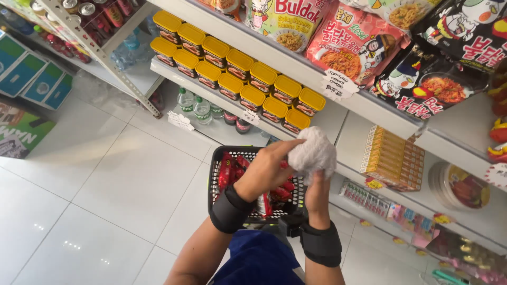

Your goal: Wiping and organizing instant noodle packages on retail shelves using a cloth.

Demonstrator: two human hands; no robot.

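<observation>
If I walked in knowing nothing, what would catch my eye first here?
Probably the crumpled white cloth at centre, gripped by both the left hand and the right hand, each with a black wrist band. Just below sits a black basket of red packets. Above, rows of yellow-lidded tins line the white shelf.

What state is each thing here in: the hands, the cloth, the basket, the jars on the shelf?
Left hand: gripping the white cloth.
Right hand: holding the cloth from below.
White cloth: bunched up.
Black basket: open, holding red packets.
Yellow-lidded jars: closed, lined up in rows.
</observation>
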